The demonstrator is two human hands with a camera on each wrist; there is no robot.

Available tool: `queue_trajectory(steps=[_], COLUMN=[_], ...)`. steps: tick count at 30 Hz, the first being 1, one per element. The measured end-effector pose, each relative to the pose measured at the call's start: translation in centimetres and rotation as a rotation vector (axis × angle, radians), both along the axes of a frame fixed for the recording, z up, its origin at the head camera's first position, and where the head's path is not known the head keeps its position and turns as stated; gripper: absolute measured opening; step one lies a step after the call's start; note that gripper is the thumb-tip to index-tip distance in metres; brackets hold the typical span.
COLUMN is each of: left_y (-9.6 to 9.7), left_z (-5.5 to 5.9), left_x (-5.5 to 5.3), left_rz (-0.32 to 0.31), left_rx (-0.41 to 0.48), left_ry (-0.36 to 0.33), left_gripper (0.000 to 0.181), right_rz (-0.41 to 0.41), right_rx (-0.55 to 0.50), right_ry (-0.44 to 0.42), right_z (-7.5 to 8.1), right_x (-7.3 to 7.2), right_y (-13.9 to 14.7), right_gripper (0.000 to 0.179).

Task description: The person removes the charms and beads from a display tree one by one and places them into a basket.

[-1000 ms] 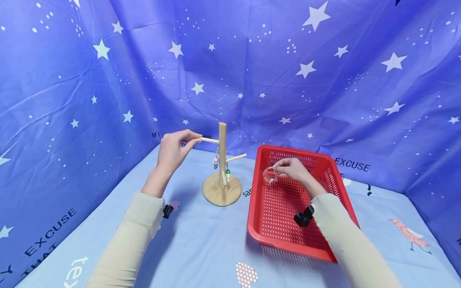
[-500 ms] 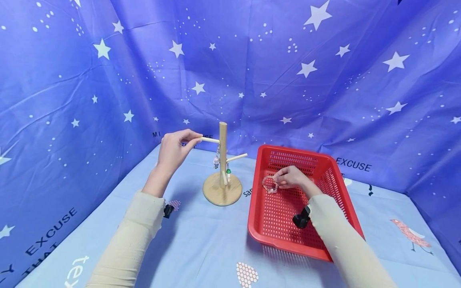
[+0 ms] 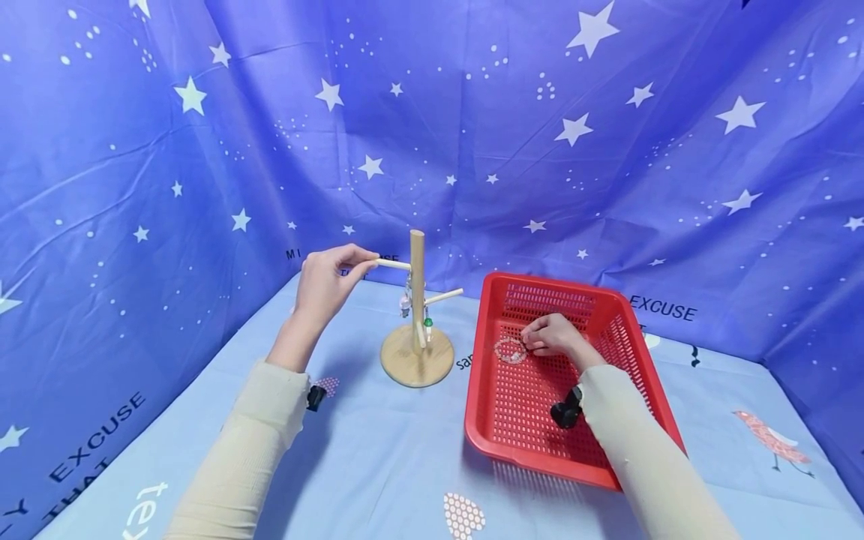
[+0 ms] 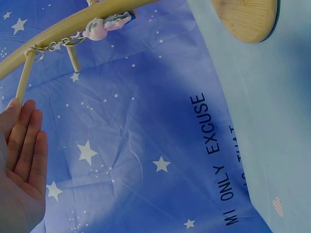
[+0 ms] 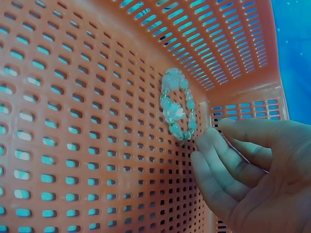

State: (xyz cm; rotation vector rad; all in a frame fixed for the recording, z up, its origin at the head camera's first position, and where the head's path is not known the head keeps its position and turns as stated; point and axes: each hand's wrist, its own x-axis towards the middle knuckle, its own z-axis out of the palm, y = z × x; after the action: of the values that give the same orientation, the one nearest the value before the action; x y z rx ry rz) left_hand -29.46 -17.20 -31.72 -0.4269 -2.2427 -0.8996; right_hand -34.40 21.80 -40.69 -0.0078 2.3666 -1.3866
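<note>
My left hand point(image 3: 325, 285) pinches the tip of the upper peg point(image 3: 394, 263) of a wooden stand point(image 3: 417, 292) with a round base. A keychain with a pink figure point(image 4: 97, 30) hangs from that peg by its ring, close to the post. Another pendant, with a green bead point(image 3: 428, 322), hangs lower on the post's right side. A beaded bracelet point(image 5: 176, 104) of clear and pale beads lies on the floor of the red basket point(image 3: 478, 375). Beside the bracelet is my right hand point(image 3: 552, 335), its fingers relaxed and slightly apart from the beads.
The basket has raised slotted walls and stands to the right of the stand. A lower right peg point(image 3: 445, 295) juts from the post. Behind the pale blue tablecloth point(image 3: 378, 450) hangs a blue star-patterned curtain point(image 3: 432, 112).
The right hand has lowered the bracelet to the basket floor and let it go, then shifted slightly right. The left hand keeps its pinch on the peg.
</note>
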Motion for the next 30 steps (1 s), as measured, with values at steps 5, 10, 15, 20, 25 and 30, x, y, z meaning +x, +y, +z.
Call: queue_trajectory(steps=[5, 10, 15, 20, 25, 30], left_y=[0.1, 0.0, 0.1, 0.1, 0.1, 0.1], left_z=[0.0, 0.0, 0.0, 0.0, 0.0, 0.0], left_x=[0.1, 0.0, 0.0, 0.1, 0.2, 0.2], left_rz=[0.001, 0.002, 0.006, 0.008, 0.007, 0.006], left_rx=[0.005, 0.005, 0.0, 0.007, 0.007, 0.003], left_ry=[0.011, 0.017, 0.008, -0.003, -0.001, 0.002], left_gripper=[0.014, 0.013, 0.014, 0.013, 0.013, 0.014], right_rz=[-0.012, -0.008, -0.012, -0.025, -0.041, -0.051], right_rx=[-0.045, -0.068, -0.07, -0.051, -0.009, -0.023], right_ry=[0.011, 0.027, 0.045, 0.074, 0.104, 0.113], right_z=[0.4, 1.0, 1.4, 1.7, 2.1, 2.6], right_x=[0.1, 0.4, 0.7, 0.7, 0.7, 0.9], right_y=[0.2, 0.0, -0.4, -0.9, -1.3, -1.7], right_gripper=[0.027, 0.03, 0.032, 0.033, 0.034, 0.034])
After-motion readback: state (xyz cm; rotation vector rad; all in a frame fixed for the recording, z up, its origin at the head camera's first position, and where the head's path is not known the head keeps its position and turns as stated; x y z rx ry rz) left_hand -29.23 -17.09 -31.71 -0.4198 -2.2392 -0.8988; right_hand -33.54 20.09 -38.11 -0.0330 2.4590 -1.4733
